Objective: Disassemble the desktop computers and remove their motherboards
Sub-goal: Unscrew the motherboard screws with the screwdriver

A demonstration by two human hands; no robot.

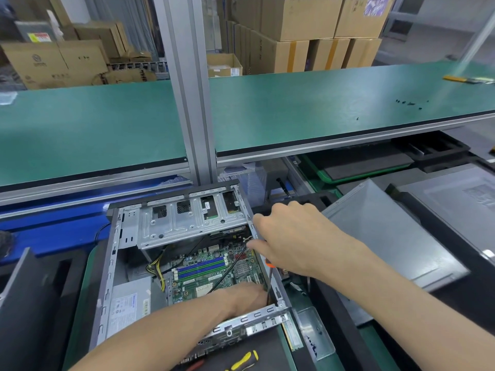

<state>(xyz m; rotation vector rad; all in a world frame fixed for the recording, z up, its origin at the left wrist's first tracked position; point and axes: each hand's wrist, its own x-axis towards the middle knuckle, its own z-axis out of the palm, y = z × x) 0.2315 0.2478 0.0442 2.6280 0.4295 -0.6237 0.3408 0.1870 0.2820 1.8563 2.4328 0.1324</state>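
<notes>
The motherboard (214, 271) is not out yet: it sits flat in the bottom of the open computer case (112, 266), on the bench right in front of you. The side cover is already off, so the case is open from above. The memory slots (199, 267) look bare, blue and green, no sticks in them. The drive cage (187, 219) is in place across the far end and overhangs the board's far edge. The power supply (128, 303) is also in, near-left corner, with its yellow and black cables (156, 266) running toward the board. A thin black cable (227, 273) crosses the board diagonally.

Your left hand (245, 293) is down on the near-right part of the board, by the case wall; how its fingers lie I cannot tell. Your right hand (289, 236) is curled, knuckles up, over the right case wall. A screwdriver (269, 279), orange at the top of its shaft, runs down from under it into the near-right corner, so you seem to be gripping it, though the handle is hidden.

My read: you are on the board screws, early-to-middle stage. Left to do: remaining screws, cables, lift the board out.

A yellow and black tool (245, 360) lies at the near edge. Loose black screws (409, 103) sit on the green shelf (294, 108) above. More closed grey cases (388, 236) wait to the right.
</notes>
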